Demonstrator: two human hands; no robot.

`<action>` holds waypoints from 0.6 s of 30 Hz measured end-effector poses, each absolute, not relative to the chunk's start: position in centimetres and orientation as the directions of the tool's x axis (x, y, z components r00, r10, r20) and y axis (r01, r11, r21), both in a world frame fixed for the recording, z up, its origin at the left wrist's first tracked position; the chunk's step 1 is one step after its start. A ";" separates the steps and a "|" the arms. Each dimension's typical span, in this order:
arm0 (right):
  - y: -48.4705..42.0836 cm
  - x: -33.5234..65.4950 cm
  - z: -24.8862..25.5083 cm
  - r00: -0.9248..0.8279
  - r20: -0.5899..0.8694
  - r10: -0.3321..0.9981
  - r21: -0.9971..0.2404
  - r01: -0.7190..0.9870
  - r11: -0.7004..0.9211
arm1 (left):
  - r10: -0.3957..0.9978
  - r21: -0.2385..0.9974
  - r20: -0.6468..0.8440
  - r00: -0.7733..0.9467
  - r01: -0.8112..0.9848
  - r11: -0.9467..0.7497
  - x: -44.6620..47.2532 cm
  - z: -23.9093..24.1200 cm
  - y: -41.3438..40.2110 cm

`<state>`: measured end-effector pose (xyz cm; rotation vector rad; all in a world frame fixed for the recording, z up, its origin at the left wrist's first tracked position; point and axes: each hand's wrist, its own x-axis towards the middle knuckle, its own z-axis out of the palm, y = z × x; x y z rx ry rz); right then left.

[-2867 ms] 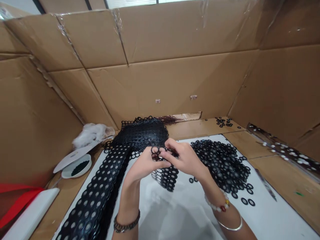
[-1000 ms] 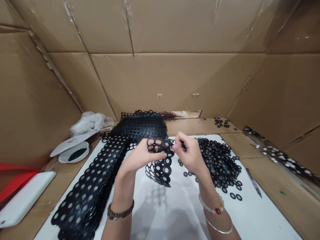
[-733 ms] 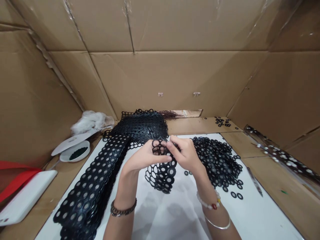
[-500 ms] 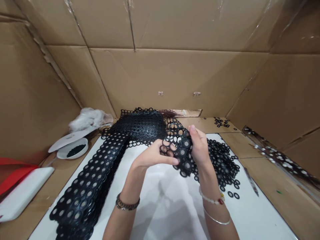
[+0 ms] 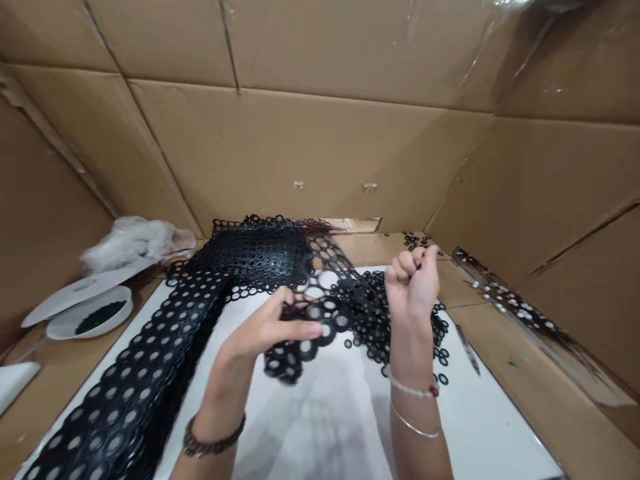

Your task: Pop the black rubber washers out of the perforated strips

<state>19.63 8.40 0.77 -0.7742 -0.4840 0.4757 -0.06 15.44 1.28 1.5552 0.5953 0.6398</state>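
My left hand (image 5: 263, 327) grips a flexible mesh of linked black rings (image 5: 327, 323), thumb laid over its front face. A small bunched end of the mesh hangs below the fingers, and a blurred strip of it runs back to the folded pile. My right hand (image 5: 413, 283) is raised to the right of the mesh, apart from it, with fingers curled and the thumb pressed against them. A tiny dark spot shows at those fingers, but what they pinch cannot be made out. Behind and below that hand lies a heap of loose black rings (image 5: 373, 323).
A folded pile of ring mesh (image 5: 255, 257) and a long mesh strip (image 5: 123, 383) lie at left. Beyond them are a white bowl of dark bits (image 5: 127, 307), a white disc (image 5: 55, 301) and clear plastic (image 5: 135, 243). A thin pointed tool (image 5: 467, 348) lies right. Cardboard walls (image 5: 310, 140) enclose everything.
My right hand has come off the mesh and moved up and right, fingers curled. My left hand, still gripping the mesh, has shifted left. The view has turned to the right.
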 end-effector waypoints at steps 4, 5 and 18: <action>8.1 21.1 0.9 0.704 0.195 0.683 -0.750 -0.342 0.566 | 0.760 0.996 0.082 0.645 -0.075 -0.044 -1.2 1.6 16.0; 8.5 20.9 0.8 0.670 0.178 0.721 -0.763 -0.369 0.531 | 0.760 0.995 0.096 0.643 -0.075 -0.063 -1.2 1.7 16.2; 9.5 14.4 -0.2 0.246 0.512 0.823 -0.757 0.581 0.297 | 0.675 0.990 0.126 0.727 -0.043 -0.138 0.3 2.2 16.2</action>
